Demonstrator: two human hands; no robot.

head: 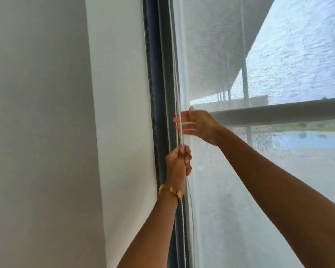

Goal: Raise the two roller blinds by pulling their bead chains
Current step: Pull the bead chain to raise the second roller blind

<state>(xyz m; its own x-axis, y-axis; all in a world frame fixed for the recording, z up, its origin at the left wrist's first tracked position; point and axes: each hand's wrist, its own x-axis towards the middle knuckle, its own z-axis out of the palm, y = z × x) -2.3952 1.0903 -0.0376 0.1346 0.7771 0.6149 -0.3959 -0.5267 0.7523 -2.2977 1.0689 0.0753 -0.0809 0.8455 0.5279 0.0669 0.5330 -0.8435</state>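
Observation:
A white bead chain hangs down the left side of the window, next to the dark frame. My left hand, with a gold watch at the wrist, is closed around the chain. Just above it my right hand has its fingers spread flat behind the chain strands, holding nothing. A sheer white roller blind covers the window. The bottom bar of a second, thicker blind crosses the window at the height of my right hand.
A white wall with a projecting corner fills the left half of the view. The dark window frame runs vertically beside the chain. Through the sheer fabric, an outdoor roof, columns and water show.

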